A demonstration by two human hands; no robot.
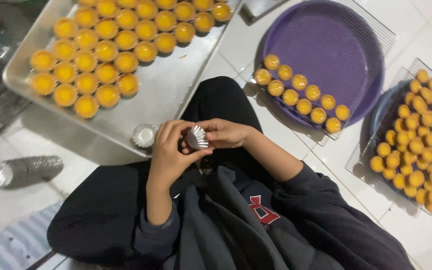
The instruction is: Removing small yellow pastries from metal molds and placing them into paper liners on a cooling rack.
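Observation:
My left hand point(168, 152) and my right hand point(224, 132) meet above my lap, both pinching a small pleated silver foil cup point(196, 137). Another foil cup or short stack of them point(143, 135) rests at the near edge of a metal baking tray point(161, 95), just left of my left hand. On the far part of that tray, several round yellow pastries in cups point(106, 50) sit in rows.
A long stack of nested foil cups point(23, 171) lies on the white tiled floor at left. A purple round tray point(326, 50) on a wire rack has several yellow pastries point(301, 93) along its near edge. Another rack at right point(421, 142) is full of pastries.

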